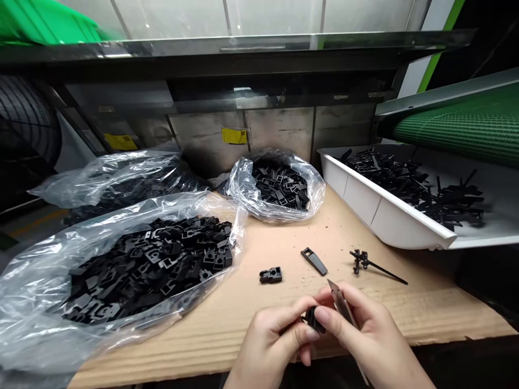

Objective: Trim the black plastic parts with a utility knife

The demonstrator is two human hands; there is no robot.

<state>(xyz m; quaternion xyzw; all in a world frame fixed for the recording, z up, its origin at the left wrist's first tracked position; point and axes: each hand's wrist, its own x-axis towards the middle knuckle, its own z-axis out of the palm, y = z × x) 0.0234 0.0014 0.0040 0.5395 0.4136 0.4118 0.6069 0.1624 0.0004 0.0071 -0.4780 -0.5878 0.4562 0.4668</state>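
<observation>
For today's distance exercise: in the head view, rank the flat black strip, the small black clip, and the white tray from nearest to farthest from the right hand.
1. Flat black strip, just ahead of the right hand.
2. Small black clip, ahead-left.
3. White tray, far right.

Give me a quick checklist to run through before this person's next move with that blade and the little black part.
1. Small black part pinched between both hands: ok.
2. Blade held in the right hand: ok.
3. Left hand fingertips away from the blade edge: cannot tell.
4. Loose clip, flat piece and sprue lie apart from the hands on the cardboard: ok.
5. Bag of parts open within reach: ok.
</observation>
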